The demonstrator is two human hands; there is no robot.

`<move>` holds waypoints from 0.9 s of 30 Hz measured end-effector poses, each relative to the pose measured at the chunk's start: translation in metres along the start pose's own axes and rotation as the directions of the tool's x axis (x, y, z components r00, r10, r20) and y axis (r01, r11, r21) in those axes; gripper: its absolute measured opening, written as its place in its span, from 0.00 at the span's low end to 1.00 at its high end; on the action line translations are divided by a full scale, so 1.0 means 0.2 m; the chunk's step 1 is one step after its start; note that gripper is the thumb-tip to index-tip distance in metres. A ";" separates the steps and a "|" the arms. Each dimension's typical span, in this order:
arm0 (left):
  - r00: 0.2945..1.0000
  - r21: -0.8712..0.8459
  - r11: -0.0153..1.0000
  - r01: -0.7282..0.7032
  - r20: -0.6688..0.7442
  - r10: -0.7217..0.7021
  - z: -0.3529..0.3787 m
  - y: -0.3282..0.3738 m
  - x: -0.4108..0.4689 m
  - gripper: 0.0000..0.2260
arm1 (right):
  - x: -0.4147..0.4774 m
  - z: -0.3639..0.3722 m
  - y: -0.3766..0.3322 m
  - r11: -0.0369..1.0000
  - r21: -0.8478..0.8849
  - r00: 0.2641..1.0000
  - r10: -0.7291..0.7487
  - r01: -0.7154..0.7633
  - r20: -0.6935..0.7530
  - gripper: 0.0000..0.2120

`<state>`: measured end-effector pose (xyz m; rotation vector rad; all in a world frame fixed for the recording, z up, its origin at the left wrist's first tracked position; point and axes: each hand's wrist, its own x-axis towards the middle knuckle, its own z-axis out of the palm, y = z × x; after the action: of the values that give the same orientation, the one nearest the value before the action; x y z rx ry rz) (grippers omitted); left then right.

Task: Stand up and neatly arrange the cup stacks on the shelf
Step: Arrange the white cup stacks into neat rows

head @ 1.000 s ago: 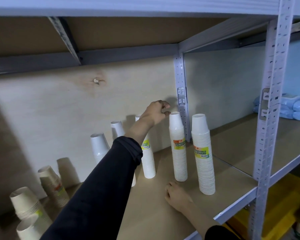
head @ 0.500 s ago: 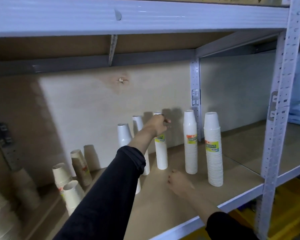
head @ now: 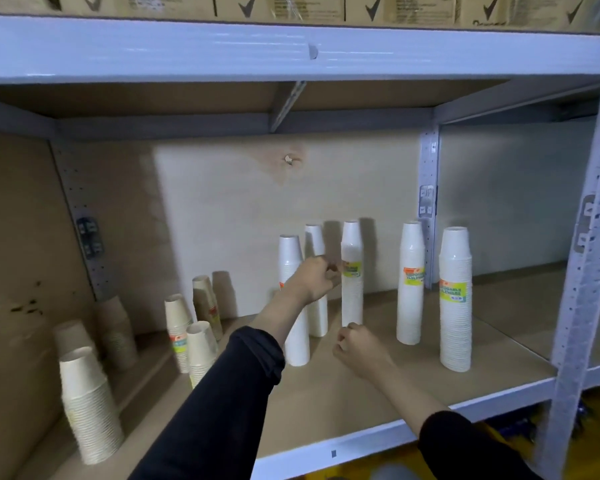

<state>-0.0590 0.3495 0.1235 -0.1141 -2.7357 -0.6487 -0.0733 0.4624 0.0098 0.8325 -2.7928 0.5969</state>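
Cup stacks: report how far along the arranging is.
Done: five white stacks stand upright, loosely rowed. In hand: left hand and right hand are at the middle stack. Left: the beige stacks at the left lean unevenly.

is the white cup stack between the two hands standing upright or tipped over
Upright. The white cup stack stands vertically with its base on the shelf board, between the left hand and right hand.
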 end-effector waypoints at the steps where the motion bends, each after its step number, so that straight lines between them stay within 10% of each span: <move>1: 1.000 -0.009 1.000 0.015 -0.007 -0.015 -0.01 -0.03 -0.03 0.14 | 0.00 0.01 -0.03 1.000 0.023 1.000 -0.008 0.008 0.002 0.08; 27: 0.837 0.211 0.817 0.536 -0.254 -0.484 -0.69 -0.69 -0.74 0.13 | 0.22 0.07 -0.78 0.918 0.240 0.949 -0.300 0.315 -0.096 0.12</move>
<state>0.0998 0.1631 0.1326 0.7424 -2.6324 -0.3685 -0.0233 0.3163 0.0599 1.2532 -2.4898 0.9132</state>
